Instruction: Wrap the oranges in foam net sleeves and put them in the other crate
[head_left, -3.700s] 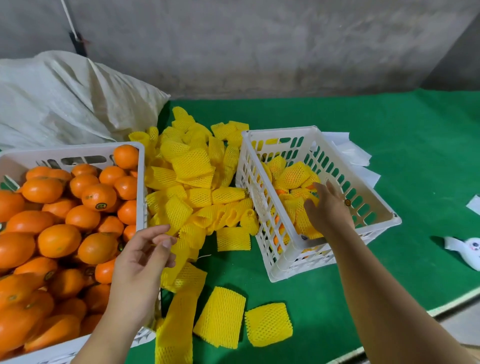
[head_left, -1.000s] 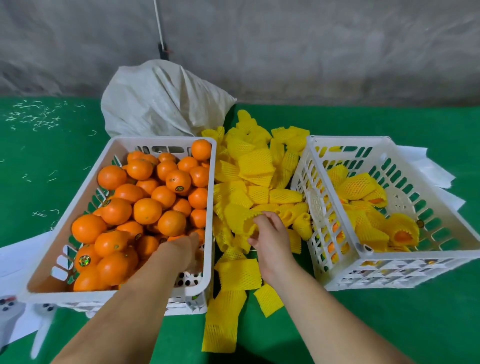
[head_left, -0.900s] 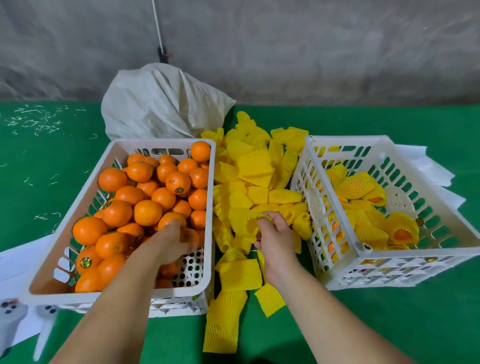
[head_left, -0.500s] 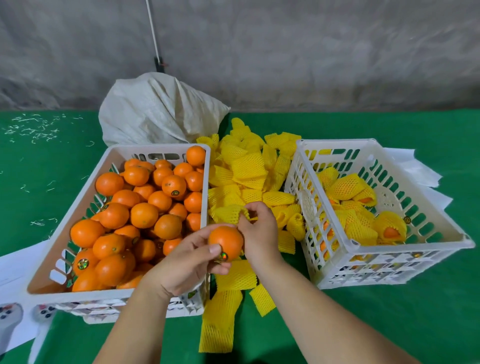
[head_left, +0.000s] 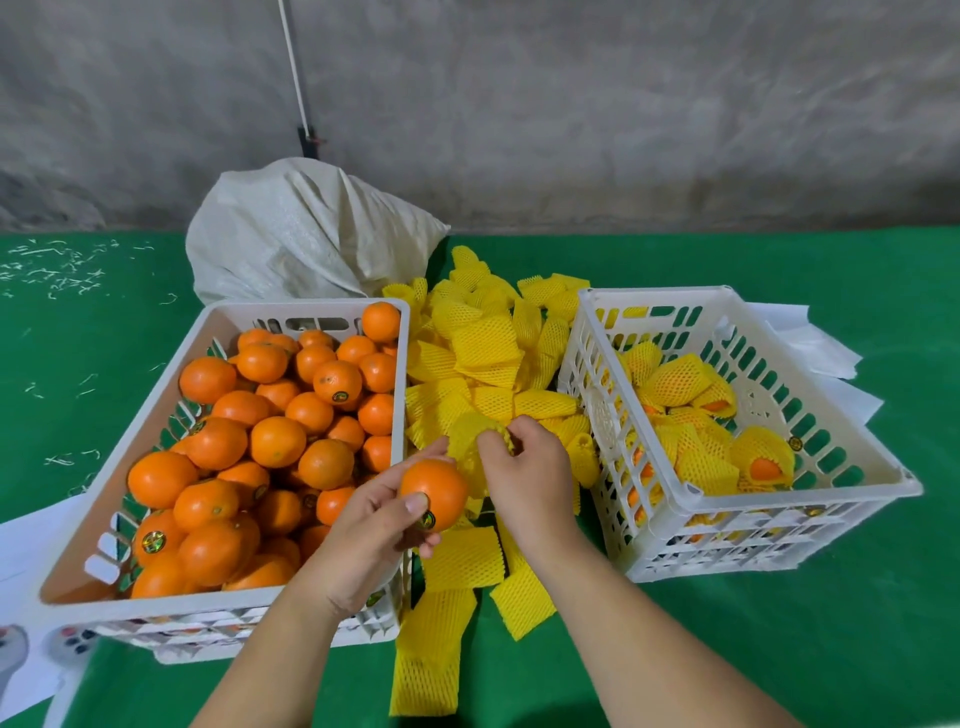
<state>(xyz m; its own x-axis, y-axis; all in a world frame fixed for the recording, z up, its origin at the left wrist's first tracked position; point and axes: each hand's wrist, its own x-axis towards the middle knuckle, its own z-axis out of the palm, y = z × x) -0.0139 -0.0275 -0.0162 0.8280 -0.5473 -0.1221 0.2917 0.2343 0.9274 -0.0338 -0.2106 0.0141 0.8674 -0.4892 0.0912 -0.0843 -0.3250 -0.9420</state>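
Observation:
My left hand (head_left: 371, 540) grips a bare orange (head_left: 434, 493) with a small sticker, held just right of the left white crate (head_left: 306, 306), which is full of bare oranges (head_left: 278, 441). My right hand (head_left: 524, 475) pinches a yellow foam net sleeve (head_left: 470, 434) right above that orange. A pile of yellow sleeves (head_left: 485, 353) lies between the two crates. The right white crate (head_left: 779, 499) holds several oranges wrapped in sleeves (head_left: 675, 382).
A grey woven sack (head_left: 306, 234) lies behind the left crate. White paper sheets (head_left: 810, 343) stick out behind the right crate and at the left front edge (head_left: 26, 540). A green cloth (head_left: 779, 649) covers the table; a concrete wall stands behind.
My left hand took an orange out of the left crate and brought it to the middle. My right hand picked a sleeve from the pile and lifted it to the orange.

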